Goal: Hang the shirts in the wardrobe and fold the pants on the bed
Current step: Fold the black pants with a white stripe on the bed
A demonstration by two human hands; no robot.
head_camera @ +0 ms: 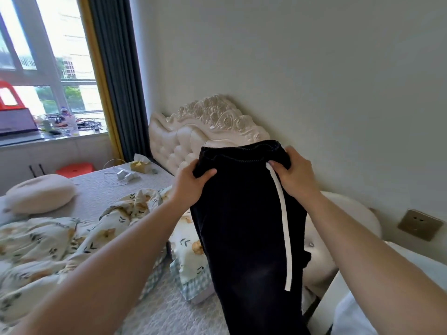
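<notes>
A pair of black pants (244, 226) with a white side stripe hangs upright in front of me, above the bed (154, 308). My left hand (191, 182) grips the left end of the waistband, thumb over the cloth. My right hand (294, 172) grips the right end, beside the stripe. The legs hang straight down past the bottom of the view. No shirts or wardrobe are in sight.
A rumpled floral quilt (60, 240) covers the bed's left half, with a round pillow (41, 193) behind it. A carved cream headboard (208, 126) stands against the wall. A tissue box (140, 165) and chargers lie near it. A wall socket (419, 224) is at the right.
</notes>
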